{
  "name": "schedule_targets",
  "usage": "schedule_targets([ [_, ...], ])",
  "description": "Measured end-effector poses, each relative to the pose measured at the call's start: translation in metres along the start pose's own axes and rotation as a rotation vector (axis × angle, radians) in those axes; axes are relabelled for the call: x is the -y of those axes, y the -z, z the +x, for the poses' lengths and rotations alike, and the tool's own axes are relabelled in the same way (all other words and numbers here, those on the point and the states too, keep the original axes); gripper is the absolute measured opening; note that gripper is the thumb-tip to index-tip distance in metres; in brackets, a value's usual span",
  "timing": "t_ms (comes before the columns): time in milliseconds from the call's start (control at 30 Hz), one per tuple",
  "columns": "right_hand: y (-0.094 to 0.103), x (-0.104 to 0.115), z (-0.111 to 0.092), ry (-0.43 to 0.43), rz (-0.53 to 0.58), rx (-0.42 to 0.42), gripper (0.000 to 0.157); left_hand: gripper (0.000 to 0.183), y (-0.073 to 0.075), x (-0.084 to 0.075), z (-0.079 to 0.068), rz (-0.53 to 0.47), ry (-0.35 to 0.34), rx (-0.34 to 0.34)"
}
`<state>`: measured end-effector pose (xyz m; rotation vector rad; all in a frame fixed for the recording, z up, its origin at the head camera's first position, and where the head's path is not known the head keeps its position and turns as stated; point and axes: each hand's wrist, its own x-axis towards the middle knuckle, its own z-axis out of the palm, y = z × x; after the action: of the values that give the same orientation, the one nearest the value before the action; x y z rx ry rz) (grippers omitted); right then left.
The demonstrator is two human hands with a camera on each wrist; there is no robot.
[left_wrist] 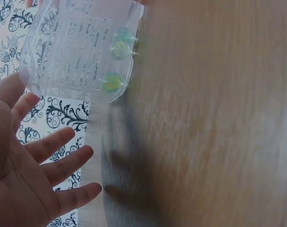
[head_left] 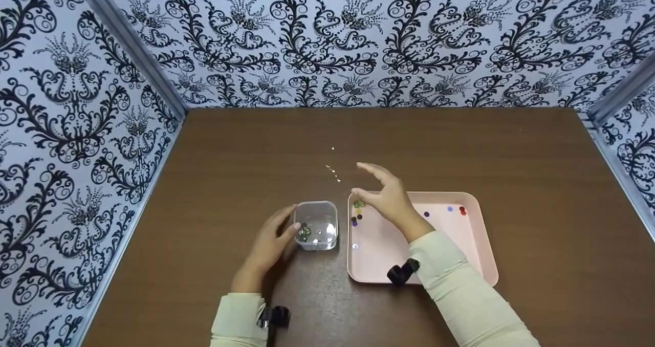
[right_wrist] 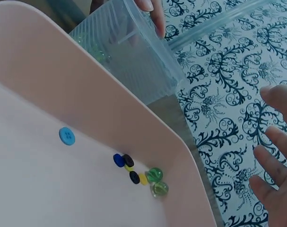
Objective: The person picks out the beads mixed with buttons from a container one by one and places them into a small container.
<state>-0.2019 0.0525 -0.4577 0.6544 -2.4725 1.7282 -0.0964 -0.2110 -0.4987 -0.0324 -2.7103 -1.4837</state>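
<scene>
A clear plastic container (head_left: 316, 224) stands left of the pink tray (head_left: 378, 265), with green glass marbles (left_wrist: 112, 82) at its bottom. At its left side is my left hand (head_left: 268, 244), the thumb and index fingertip at the rim and the other fingers spread apart. My right hand (head_left: 391, 198) hovers over the tray's far left part, thumb and fingers apart, with nothing between them. Beneath it, two green marbles (right_wrist: 155, 175) lie in the tray's corner beside yellow, black and dark blue buttons (right_wrist: 134, 177). A light blue button (right_wrist: 66, 136) lies apart from them.
Farther right in the tray are a dark button (head_left: 427, 214), a light blue button (head_left: 450, 209) and red buttons (head_left: 462, 211). Small bright specks (head_left: 333, 172) show on the brown table (head_left: 245, 152) beyond the container. Patterned walls (head_left: 327, 40) border the table.
</scene>
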Motion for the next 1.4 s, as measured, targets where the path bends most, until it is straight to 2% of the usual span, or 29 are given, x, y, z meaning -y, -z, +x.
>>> schedule_targets([
  [300,0.003,-0.007,-0.001,-0.068,0.036,-0.002,0.051,0.046,0.000,0.002,0.000,0.006,-0.003,0.002],
  [900,0.003,-0.019,-0.006,-0.118,0.022,0.053,0.043,0.045,0.000,-0.001,0.000,0.001,-0.022,0.000],
  [1133,0.002,-0.023,-0.007,-0.103,-0.067,0.078,0.038,0.045,-0.001,-0.001,0.000,-0.006,-0.018,-0.002],
  [1400,0.001,-0.025,-0.008,-0.111,-0.093,0.087,0.038,0.045,0.000,-0.002,0.000,-0.019,-0.010,0.000],
])
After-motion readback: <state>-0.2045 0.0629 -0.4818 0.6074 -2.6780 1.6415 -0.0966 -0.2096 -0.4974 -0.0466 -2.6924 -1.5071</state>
